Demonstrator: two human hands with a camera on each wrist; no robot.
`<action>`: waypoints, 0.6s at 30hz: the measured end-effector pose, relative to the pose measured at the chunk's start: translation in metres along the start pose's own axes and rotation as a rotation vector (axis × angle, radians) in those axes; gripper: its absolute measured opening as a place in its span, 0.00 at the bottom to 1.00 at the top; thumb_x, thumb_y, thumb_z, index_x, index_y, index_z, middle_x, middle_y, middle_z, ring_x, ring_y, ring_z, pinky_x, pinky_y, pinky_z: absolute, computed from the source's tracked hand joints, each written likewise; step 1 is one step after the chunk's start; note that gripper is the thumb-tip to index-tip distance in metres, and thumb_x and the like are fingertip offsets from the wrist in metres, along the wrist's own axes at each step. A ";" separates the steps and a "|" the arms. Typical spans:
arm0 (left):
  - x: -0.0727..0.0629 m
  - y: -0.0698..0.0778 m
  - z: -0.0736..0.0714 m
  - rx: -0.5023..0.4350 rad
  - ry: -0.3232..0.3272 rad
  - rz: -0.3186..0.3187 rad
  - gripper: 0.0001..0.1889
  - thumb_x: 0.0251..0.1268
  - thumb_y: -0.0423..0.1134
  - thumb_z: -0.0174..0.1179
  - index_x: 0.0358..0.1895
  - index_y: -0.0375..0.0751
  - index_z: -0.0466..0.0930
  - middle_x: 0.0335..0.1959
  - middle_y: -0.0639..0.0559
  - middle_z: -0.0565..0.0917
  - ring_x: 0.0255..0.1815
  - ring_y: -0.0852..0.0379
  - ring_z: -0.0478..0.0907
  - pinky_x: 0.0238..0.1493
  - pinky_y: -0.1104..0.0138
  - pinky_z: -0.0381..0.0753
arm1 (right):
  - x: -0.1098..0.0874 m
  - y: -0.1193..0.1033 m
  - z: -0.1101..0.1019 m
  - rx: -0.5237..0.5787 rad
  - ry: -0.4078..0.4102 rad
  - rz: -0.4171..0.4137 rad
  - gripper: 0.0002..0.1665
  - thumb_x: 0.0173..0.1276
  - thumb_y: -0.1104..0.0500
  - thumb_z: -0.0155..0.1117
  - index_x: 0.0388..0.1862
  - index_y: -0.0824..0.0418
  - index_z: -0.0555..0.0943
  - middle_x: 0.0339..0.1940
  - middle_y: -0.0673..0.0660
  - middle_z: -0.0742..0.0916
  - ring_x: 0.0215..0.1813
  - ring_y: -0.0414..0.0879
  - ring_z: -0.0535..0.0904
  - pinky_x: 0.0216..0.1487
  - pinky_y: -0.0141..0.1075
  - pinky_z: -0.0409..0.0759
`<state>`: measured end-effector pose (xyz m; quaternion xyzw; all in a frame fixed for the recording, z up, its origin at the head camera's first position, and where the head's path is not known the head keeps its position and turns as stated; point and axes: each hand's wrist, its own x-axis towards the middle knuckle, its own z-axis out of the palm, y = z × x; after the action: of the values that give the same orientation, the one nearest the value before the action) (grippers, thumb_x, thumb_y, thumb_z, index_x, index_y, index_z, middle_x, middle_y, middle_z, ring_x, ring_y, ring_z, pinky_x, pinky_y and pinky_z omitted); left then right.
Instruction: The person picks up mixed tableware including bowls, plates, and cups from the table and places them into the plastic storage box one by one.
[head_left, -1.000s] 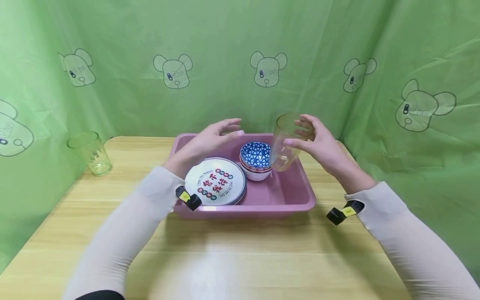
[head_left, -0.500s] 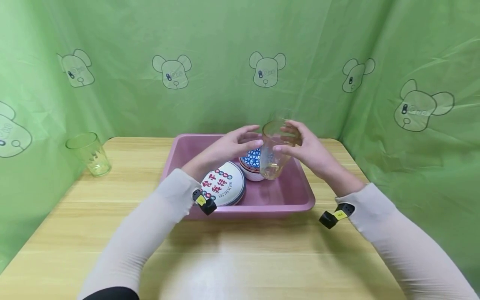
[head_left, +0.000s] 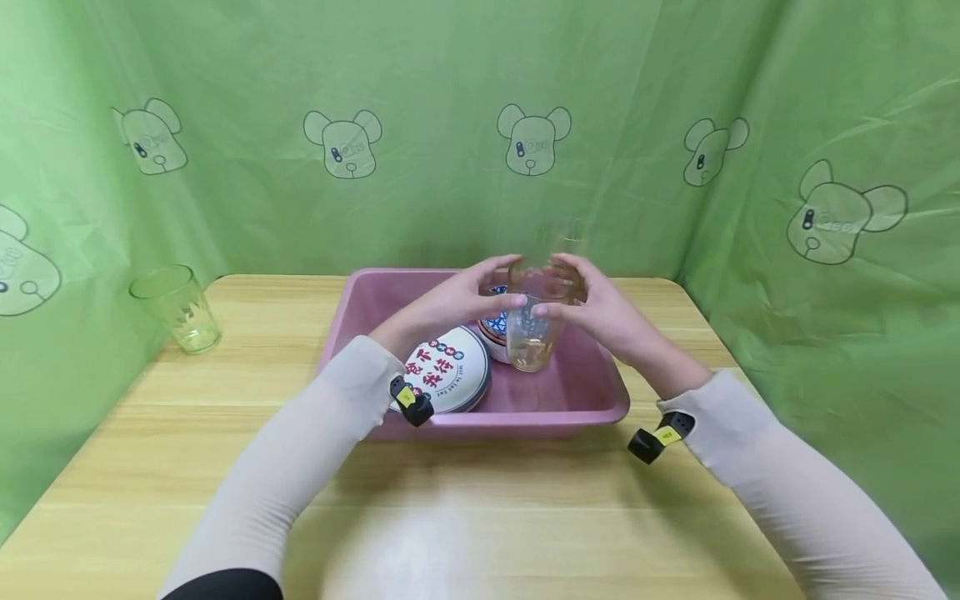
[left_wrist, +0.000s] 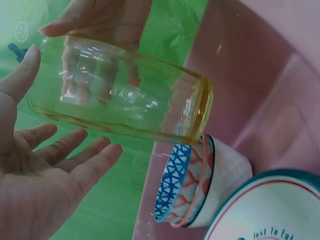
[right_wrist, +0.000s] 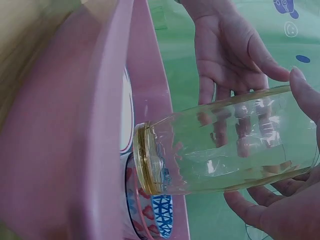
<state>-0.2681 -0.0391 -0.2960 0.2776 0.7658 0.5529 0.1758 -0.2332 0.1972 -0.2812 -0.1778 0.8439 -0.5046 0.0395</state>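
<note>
My right hand (head_left: 600,312) grips a clear, yellow-tinted drinking glass (head_left: 529,346) near its rim, thumb in front and fingers behind. The glass tilts slightly, its base over the pink basin (head_left: 547,417), just right of the stacked bowls (head_left: 495,346). From the other side my left hand (head_left: 468,300) reaches to the glass, thumb tip at its rim. In the left wrist view the fingers of the left hand (left_wrist: 50,185) are spread and fairly straight beside the glass. Left of the bowls, a stack of white plates (head_left: 453,379) with red lettering lies in the basin, partly hidden by my left arm.
A greenish glass (head_left: 180,308) stands at the table's left edge. Behind the basin, the upper part of another clear glass (head_left: 567,233) shows beyond my right hand. A green curtain (head_left: 435,192) encloses the back and sides of the wooden table (head_left: 465,517).
My right hand has carried the yellow-tinted glass left and lower, from the basin's right side to beside the bowls. My left hand has moved right, from above the plates to the glass.
</note>
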 end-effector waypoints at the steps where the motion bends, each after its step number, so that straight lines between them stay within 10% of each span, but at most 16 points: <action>1: 0.000 -0.002 0.000 0.012 -0.004 0.006 0.41 0.66 0.52 0.63 0.78 0.56 0.51 0.72 0.50 0.66 0.63 0.50 0.73 0.59 0.55 0.76 | 0.000 0.001 0.001 0.003 -0.002 0.005 0.54 0.62 0.53 0.73 0.78 0.61 0.50 0.72 0.62 0.68 0.70 0.58 0.66 0.70 0.52 0.65; 18: 0.007 -0.019 -0.010 0.138 -0.125 0.106 0.42 0.61 0.49 0.68 0.76 0.51 0.57 0.68 0.52 0.71 0.65 0.55 0.69 0.65 0.59 0.71 | 0.006 0.020 0.020 0.042 -0.056 -0.046 0.48 0.59 0.60 0.75 0.74 0.60 0.58 0.70 0.61 0.69 0.68 0.57 0.68 0.70 0.52 0.64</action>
<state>-0.2839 -0.0465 -0.3106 0.3633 0.7736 0.4890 0.1743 -0.2385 0.1871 -0.3071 -0.2104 0.8273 -0.5179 0.0550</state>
